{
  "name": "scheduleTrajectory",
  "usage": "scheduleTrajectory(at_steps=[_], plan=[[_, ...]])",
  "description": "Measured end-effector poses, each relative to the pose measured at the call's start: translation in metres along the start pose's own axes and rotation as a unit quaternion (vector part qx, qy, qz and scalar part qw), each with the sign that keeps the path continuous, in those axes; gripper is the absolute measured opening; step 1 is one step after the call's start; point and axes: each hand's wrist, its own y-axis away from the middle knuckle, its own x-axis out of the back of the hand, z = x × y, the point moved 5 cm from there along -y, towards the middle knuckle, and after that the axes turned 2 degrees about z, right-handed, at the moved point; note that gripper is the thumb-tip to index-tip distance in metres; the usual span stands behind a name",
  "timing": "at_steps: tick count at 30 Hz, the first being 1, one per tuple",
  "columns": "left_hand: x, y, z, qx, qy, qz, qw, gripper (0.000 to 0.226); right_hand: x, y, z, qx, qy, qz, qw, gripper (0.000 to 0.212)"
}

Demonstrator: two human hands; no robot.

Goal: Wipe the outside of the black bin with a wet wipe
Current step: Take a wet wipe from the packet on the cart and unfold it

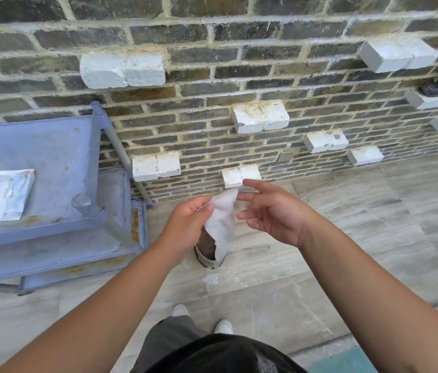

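Note:
A white wet wipe [221, 224] hangs in front of me above the floor. My left hand [188, 224] pinches its upper left edge between thumb and fingers. My right hand [269, 211] holds the wipe's top corner with its fingertips, the other fingers spread. A wet wipe packet [8, 195] lies on the top shelf of the blue metal cart [51, 146] at the left. No black bin is clearly in view; a dark round object [208, 253] on the floor is partly hidden behind the wipe and my left hand.
A dark brick wall [212, 76] with protruding white bricks stands straight ahead. The floor [347, 238] is grey stone tile. My shoes [223, 325] show at the bottom. The cart's lower shelf [115, 200] has rust spots.

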Motion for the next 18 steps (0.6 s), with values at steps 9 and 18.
scheduleTrajectory(at_steps=[9,18], plan=[[0.042,-0.018,0.002,0.198,0.266,-0.191,0.924,0.047,-0.054,-0.033,0.051,-0.032,-0.129,-0.264,0.955,0.083],[0.07,-0.051,-0.034,0.227,0.12,-0.11,0.96,0.031,-0.06,-0.062,0.091,-0.059,-0.25,-0.192,0.947,0.079]])
